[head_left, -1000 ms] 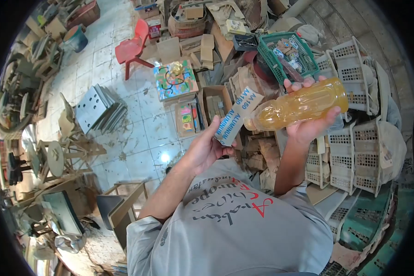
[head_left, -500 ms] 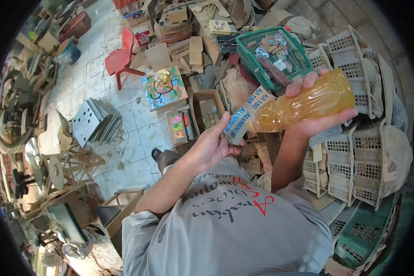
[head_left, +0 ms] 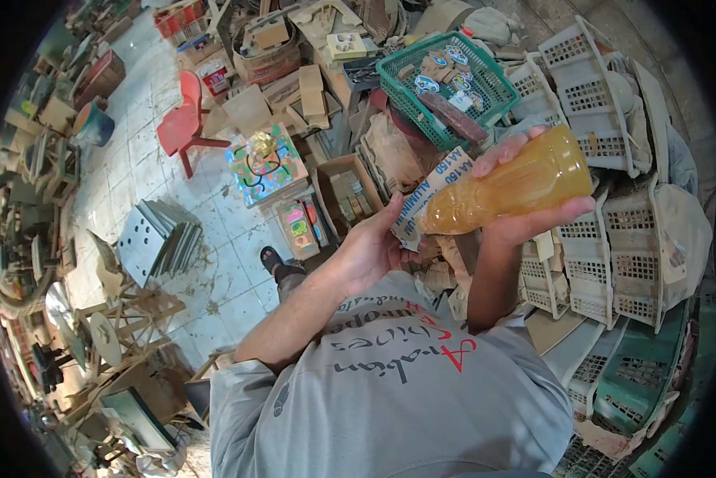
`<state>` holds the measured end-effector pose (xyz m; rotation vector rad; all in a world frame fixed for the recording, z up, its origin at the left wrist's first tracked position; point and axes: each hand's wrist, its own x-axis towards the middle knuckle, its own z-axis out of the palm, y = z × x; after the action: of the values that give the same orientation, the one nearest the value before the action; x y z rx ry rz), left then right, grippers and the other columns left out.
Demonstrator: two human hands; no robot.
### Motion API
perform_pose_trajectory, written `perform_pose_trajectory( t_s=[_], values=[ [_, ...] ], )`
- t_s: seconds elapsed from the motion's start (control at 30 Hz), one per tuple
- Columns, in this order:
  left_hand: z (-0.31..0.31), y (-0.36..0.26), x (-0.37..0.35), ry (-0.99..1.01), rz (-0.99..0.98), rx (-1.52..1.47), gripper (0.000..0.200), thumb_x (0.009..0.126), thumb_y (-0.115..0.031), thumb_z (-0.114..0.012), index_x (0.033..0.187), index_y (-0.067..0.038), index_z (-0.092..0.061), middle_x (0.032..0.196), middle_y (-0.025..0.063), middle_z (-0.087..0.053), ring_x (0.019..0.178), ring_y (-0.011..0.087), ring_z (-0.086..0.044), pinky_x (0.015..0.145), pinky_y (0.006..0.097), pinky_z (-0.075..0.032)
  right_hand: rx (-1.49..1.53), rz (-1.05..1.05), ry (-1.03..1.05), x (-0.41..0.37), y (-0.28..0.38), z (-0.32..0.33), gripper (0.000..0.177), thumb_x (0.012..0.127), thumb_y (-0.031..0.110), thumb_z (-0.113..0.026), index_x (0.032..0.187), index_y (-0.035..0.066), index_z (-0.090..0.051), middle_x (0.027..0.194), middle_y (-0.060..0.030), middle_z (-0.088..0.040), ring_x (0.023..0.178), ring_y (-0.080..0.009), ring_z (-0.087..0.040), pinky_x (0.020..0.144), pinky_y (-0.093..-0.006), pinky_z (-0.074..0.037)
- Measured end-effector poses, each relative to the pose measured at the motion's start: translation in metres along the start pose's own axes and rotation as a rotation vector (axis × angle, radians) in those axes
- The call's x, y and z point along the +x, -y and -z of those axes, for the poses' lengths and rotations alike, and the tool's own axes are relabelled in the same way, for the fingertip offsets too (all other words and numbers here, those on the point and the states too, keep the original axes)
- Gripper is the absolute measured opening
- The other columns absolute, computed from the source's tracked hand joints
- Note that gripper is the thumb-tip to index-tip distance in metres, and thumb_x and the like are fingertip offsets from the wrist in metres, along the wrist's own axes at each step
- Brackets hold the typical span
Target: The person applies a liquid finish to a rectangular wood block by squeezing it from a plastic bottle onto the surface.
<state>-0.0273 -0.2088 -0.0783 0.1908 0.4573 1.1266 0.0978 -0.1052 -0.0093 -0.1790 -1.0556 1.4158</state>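
My right hand (head_left: 539,219) is wrapped round a clear plastic bottle (head_left: 509,185) of amber liquid, tilted with its narrow end toward my left hand. My left hand (head_left: 374,248) pinches the lower end of a strip of sandpaper (head_left: 440,177) between thumb and fingers. Blue print on the strip's pale backing reads AA150 ALUMINIUM. The bottle's narrow end overlaps the strip, so its mouth is hidden. Both hands are in front of the grey shirt (head_left: 390,382).
Beyond my hands stands a green basket (head_left: 390,76) with small printed wooden pieces. White plastic crates (head_left: 625,211) line the right side. A cardboard box (head_left: 322,187), a colourful board (head_left: 254,179), a red chair (head_left: 184,119) and stacked grey panels (head_left: 147,239) are to the left.
The view has shifted, with the surroundings sliding left. The bottle has come slightly left and overlaps more of the sandpaper strip, which is now more curved. Both hands keep their hold.
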Motion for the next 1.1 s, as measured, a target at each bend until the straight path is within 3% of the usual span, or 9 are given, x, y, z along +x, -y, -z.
perform_pose_trajectory(
  t_s=[0.17, 0.23, 0.33, 0.53, 0.67, 0.73, 0.87, 0.93, 1.1],
  values=[
    [0.006, 0.004, 0.003, -0.04, 0.018, -0.043, 0.044, 0.094, -0.043, -0.031, 0.12, -0.01, -0.041, 0.108, 0.0064, -0.053, 0.099, 0.0189, -0.05, 0.081, 0.0383, -0.042, -0.012, -0.055, 0.083, -0.003, -0.015, 0.0, 0.094, 0.066, 0.082, -0.034, 0.113, 0.0, -0.038, 0.079, -0.011, -0.051, 0.06, -0.0219, -0.053, 0.053, -0.0335, -0.048],
    [0.003, 0.007, 0.003, -0.062, -0.013, -0.114, 0.05, 0.093, -0.045, -0.03, 0.125, -0.008, -0.036, 0.118, 0.0083, -0.049, 0.11, 0.0217, -0.045, 0.09, 0.0422, -0.039, 0.041, -0.088, 0.11, -0.006, -0.02, -0.001, 0.097, 0.064, 0.084, -0.032, 0.115, 0.001, -0.037, 0.08, -0.0106, -0.052, 0.061, -0.022, -0.054, 0.052, -0.0348, -0.049],
    [0.008, 0.011, 0.004, -0.022, -0.029, -0.229, 0.057, 0.092, -0.048, -0.031, 0.129, -0.004, -0.031, 0.126, 0.0102, -0.043, 0.115, 0.0239, -0.042, 0.096, 0.0444, -0.034, -0.027, -0.123, 0.064, -0.009, -0.024, -0.004, 0.093, 0.065, 0.081, -0.039, 0.111, 0.0, -0.038, 0.079, -0.0113, -0.049, 0.06, -0.0219, -0.053, 0.054, -0.0319, -0.048],
    [0.008, 0.012, 0.006, 0.091, -0.093, -0.303, 0.06, 0.092, -0.048, -0.031, 0.128, 0.0, -0.029, 0.127, 0.013, -0.042, 0.113, 0.0241, -0.044, 0.097, 0.0435, -0.033, -0.175, -0.064, -0.004, -0.012, -0.023, 0.004, 0.096, 0.062, 0.082, -0.042, 0.113, 0.001, -0.037, 0.081, -0.0118, -0.05, 0.063, -0.022, -0.053, 0.057, -0.0339, -0.048],
    [-0.001, 0.01, 0.003, 0.005, -0.104, -0.278, 0.06, 0.092, -0.048, -0.03, 0.127, 0.0, -0.031, 0.126, 0.0135, -0.043, 0.113, 0.024, -0.044, 0.099, 0.0421, -0.032, -0.075, -0.1, 0.097, -0.016, -0.023, 0.011, 0.097, 0.062, 0.082, -0.042, 0.115, 0.001, -0.036, 0.084, -0.0118, -0.05, 0.065, -0.0222, -0.053, 0.059, -0.0345, -0.048],
    [0.007, 0.015, 0.007, 0.089, -0.112, -0.303, 0.055, 0.093, -0.044, -0.032, 0.127, -0.001, -0.032, 0.125, 0.0129, -0.044, 0.113, 0.0243, -0.044, 0.101, 0.0409, -0.03, -0.012, -0.102, 0.133, -0.014, -0.025, 0.015, 0.097, 0.062, 0.082, -0.042, 0.116, 0.001, -0.035, 0.085, -0.0117, -0.05, 0.066, -0.0222, -0.053, 0.059, -0.0346, -0.048],
    [0.007, 0.018, 0.006, 0.061, -0.164, -0.25, 0.047, 0.092, -0.032, -0.036, 0.129, -0.003, -0.031, 0.124, 0.012, -0.046, 0.113, 0.0248, -0.045, 0.1, 0.0401, -0.03, -0.24, -0.054, 0.011, -0.012, -0.02, 0.012, 0.098, 0.062, 0.082, -0.042, 0.117, 0.002, -0.035, 0.085, -0.0116, -0.05, 0.066, -0.0228, -0.053, 0.061, -0.0358, -0.048],
    [0.008, 0.017, 0.004, 0.111, -0.129, -0.254, 0.049, 0.085, -0.017, -0.04, 0.131, -0.004, -0.03, 0.123, 0.0113, -0.046, 0.113, 0.0249, -0.045, 0.099, 0.0393, -0.031, -0.27, -0.063, 0.012, -0.013, -0.02, 0.013, 0.098, 0.062, 0.082, -0.042, 0.118, 0.002, -0.035, 0.085, -0.0116, -0.05, 0.067, -0.023, -0.053, 0.062, -0.036, -0.048],
    [0.013, 0.019, 0.004, 0.168, -0.122, -0.237, 0.06, 0.074, -0.008, -0.043, 0.132, -0.003, -0.029, 0.122, 0.0119, -0.047, 0.11, 0.025, -0.047, 0.097, 0.0377, -0.033, -0.304, 0.023, 0.008, 0.0, -0.023, 0.022, 0.095, 0.063, 0.081, -0.043, 0.117, 0.002, -0.036, 0.086, -0.0124, -0.05, 0.069, -0.0233, -0.053, 0.062, -0.0362, -0.048]
  ],
)
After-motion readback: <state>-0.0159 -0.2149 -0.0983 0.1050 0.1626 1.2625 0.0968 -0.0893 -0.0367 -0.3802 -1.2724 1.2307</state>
